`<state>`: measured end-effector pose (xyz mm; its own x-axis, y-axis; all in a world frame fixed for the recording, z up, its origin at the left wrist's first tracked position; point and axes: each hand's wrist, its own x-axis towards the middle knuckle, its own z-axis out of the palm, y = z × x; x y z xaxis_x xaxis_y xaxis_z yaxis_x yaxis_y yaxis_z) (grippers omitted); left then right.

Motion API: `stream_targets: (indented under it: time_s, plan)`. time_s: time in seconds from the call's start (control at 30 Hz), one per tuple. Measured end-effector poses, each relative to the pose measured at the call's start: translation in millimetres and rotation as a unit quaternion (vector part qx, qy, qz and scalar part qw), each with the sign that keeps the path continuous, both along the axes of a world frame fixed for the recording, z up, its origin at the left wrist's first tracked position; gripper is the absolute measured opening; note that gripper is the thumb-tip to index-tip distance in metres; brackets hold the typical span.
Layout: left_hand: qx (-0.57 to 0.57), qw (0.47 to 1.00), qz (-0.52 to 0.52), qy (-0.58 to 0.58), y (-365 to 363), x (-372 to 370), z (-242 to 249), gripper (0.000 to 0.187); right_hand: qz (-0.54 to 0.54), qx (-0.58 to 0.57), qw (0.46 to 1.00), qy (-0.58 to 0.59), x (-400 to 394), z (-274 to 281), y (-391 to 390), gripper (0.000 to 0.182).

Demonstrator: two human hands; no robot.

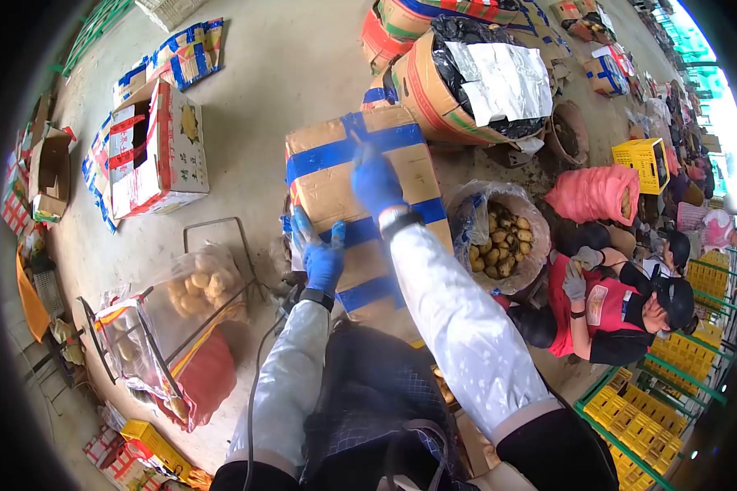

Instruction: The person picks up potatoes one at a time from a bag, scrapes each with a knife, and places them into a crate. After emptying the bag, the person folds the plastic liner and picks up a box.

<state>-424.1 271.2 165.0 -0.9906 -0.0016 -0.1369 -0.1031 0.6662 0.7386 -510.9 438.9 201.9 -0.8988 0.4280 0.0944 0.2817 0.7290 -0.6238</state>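
A brown cardboard box (336, 196) stands in front of me, its top crossed by several strips of blue tape. My left hand (319, 255), in a blue glove, rests on the box's left side with the thumb and fingers apart. Above the far part of the top is my right hand (376, 178), also blue-gloved, its fingers bent and partly blurred. Whether it holds anything is too unclear to tell. Right of the box, a round container lined with clear plastic (526, 277) holds several potatoes (499, 245).
A co-worker in a red vest (604, 303) sits at the right, near a pink sack (590, 194). Tall cartons lined with black plastic (434, 90) stand beyond the box. An open white-and-red box (176, 147) and a metal-framed bag of potatoes (201, 286) are on the left.
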Motion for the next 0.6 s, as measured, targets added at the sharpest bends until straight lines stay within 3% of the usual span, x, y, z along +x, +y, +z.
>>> stream_targets:
  time_s: [0.03,0.17,0.43,0.53,0.6]
  plan:
    - [-0.004,1.000,-0.005,-0.004,-1.1,1.4,5.6,0.102,0.010,0.003,1.000,0.017,-18.8,-31.2,10.7,0.020]
    - [0.004,1.000,-0.007,0.005,-0.8,-5.7,8.5,0.097,-0.034,-0.013,0.989,-0.142,-46.2,-30.5,12.6,0.026]
    - [0.033,0.999,0.019,0.017,6.6,-8.0,9.1,0.093,-0.039,-0.053,0.996,-0.052,-33.1,-44.1,10.7,0.023]
    - [0.019,0.999,0.005,0.034,6.3,-9.6,4.4,0.094,-0.022,-0.048,0.997,-0.065,-39.6,-55.1,14.8,0.023]
    - [0.004,0.999,0.003,0.041,6.9,-4.9,-3.5,0.095,-0.050,0.008,0.986,-0.157,-48.3,-53.0,17.0,0.024]
